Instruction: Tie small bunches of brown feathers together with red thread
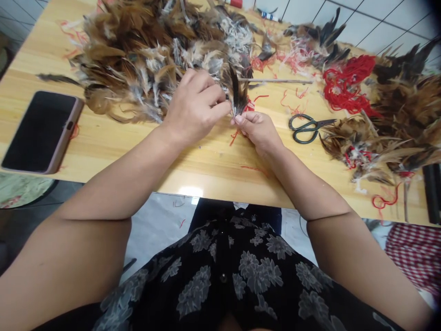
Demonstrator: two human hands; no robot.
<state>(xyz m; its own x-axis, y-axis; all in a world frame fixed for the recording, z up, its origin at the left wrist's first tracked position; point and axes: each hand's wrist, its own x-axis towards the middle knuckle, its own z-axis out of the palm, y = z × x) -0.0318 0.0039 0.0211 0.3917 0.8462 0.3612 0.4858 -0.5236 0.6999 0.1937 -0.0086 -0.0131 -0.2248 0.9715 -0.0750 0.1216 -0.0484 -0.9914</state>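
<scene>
While my right hand (259, 129) pinches the base of a small dark feather bundle (238, 92) between thumb and fingers, my left hand (197, 105) sits just beside it with fingers curled; whether these close on anything, I cannot tell. I see the bundle over the wooden table (217, 165), between the large feather heap (138, 59) and the dark scissors (314, 125).

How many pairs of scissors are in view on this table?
1: dark, loop-handled metal scissors lie on the yellow wooden table, right of the right hand. Brown feather piles could hide others.
</scene>
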